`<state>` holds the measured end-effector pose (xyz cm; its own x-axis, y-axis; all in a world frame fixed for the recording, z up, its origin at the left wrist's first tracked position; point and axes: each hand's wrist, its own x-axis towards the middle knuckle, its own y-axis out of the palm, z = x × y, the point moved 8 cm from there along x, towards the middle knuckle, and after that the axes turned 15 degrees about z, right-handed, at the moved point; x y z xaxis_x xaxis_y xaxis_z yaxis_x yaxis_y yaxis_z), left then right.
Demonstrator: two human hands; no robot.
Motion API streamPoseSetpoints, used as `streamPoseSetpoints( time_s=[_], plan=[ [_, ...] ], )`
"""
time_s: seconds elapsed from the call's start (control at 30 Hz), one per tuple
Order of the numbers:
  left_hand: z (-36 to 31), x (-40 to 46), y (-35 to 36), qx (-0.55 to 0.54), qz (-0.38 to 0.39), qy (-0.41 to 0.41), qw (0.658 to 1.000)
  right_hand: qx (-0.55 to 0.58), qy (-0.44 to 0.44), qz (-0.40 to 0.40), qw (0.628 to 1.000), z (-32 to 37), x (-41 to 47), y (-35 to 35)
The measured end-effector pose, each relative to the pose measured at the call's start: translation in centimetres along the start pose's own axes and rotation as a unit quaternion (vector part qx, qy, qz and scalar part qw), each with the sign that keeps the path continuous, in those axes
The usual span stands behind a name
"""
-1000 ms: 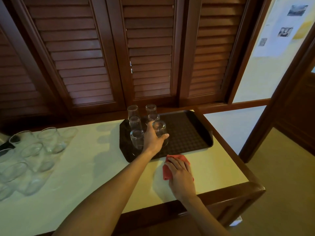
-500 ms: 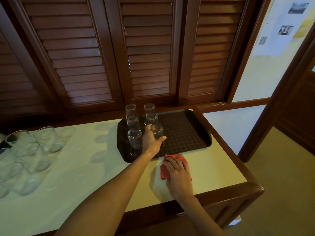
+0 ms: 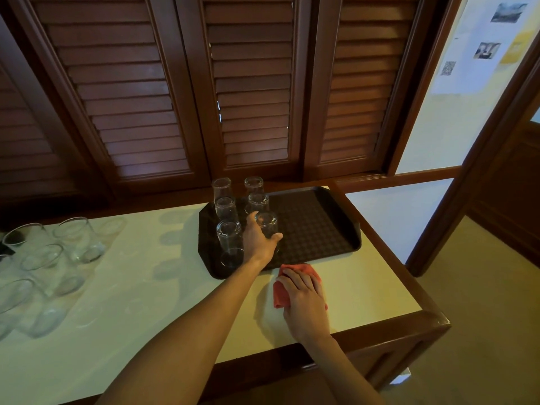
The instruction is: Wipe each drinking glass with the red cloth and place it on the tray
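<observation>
A dark brown tray (image 3: pixel 321 223) lies on the pale counter at the back right. Several clear glasses stand upside down on its left part in two rows. My left hand (image 3: pixel 258 241) grips the nearest right-row glass (image 3: pixel 266 222), which stands on the tray. Beside it stands another upturned glass (image 3: pixel 229 238). My right hand (image 3: pixel 305 302) rests flat on the red cloth (image 3: pixel 295 271), which lies on the counter just in front of the tray. A group of several more glasses (image 3: pixel 43 264) sits at the far left of the counter.
The counter (image 3: pixel 146 287) has a dark wooden edge at the front and right. Brown louvred shutters (image 3: pixel 248 83) rise behind it. To the right is a doorway with a wooden frame (image 3: pixel 467 171) and a yellowish floor.
My left hand has lowered the glass it grips onto the tray, next to the front left glass. My right hand stays on the red cloth.
</observation>
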<state>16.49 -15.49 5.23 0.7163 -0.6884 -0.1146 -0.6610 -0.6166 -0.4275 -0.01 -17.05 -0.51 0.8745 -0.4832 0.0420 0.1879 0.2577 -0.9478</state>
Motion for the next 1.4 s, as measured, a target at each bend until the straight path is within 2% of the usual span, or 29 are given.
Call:
streamPoseSetpoints(
  time_s=[0.13, 0.27, 0.4, 0.47, 0.53, 0.7, 0.87, 0.93, 1.07, 1.2, 1.4],
  plan=[
    [-1.6, -1.4, -0.5, -0.006, -0.009, 0.009, 1.0, -0.011, 0.002, 0.003, 1.0, 0.1, 0.0, -0.1],
    [-4.5, -4.9, -2.2, -0.016, -0.021, 0.078, 0.997, -0.026, 0.007, -0.001, 1.0, 0.2, 0.1, -0.3],
    [-4.0, -8.7, -7.6, -0.004, -0.06, 0.14, 0.988, -0.053, 0.005, -0.045, 0.998, 1.4, -0.4, -0.6],
    [-2.6, -10.5, -11.8, 0.01, -0.113, 0.14, 0.984, -0.054, -0.004, -0.063, 0.997, 3.7, -0.6, -0.7],
    [-0.7, -12.7, -16.2, 0.026, -0.198, 0.131, 0.971, -0.047, -0.026, -0.067, 0.996, 7.4, -0.5, -0.4],
    [5.7, -18.8, -25.1, 0.029, -0.397, 0.085, 0.913, -0.009, -0.134, -0.029, 0.991, 19.2, 0.4, 2.7],
    [12.7, -23.6, -31.1, 0.03, -0.51, -0.011, 0.859, -0.019, -0.189, -0.016, 0.982, 26.3, 0.5, 5.4],
    [15.1, -24.3, -32.6, -0.029, -0.502, -0.07, 0.862, -0.04, -0.192, -0.014, 0.98, 27.2, 0.3, 6.0],
    [18.0, -23.4, -34.1, -0.103, -0.421, -0.151, 0.888, -0.054, -0.167, -0.014, 0.984, 27.0, 0.1, 6.0],
    [19.1, -22.0, -34.9, -0.091, -0.377, -0.165, 0.907, -0.062, -0.13, 0.028, 0.989, 26.8, 0.2, 6.3],
    [19.5, -22.1, -35.4, -0.083, -0.384, -0.166, 0.905, -0.064, -0.128, 0.066, 0.988, 26.7, 0.3, 7.1]
  ],
)
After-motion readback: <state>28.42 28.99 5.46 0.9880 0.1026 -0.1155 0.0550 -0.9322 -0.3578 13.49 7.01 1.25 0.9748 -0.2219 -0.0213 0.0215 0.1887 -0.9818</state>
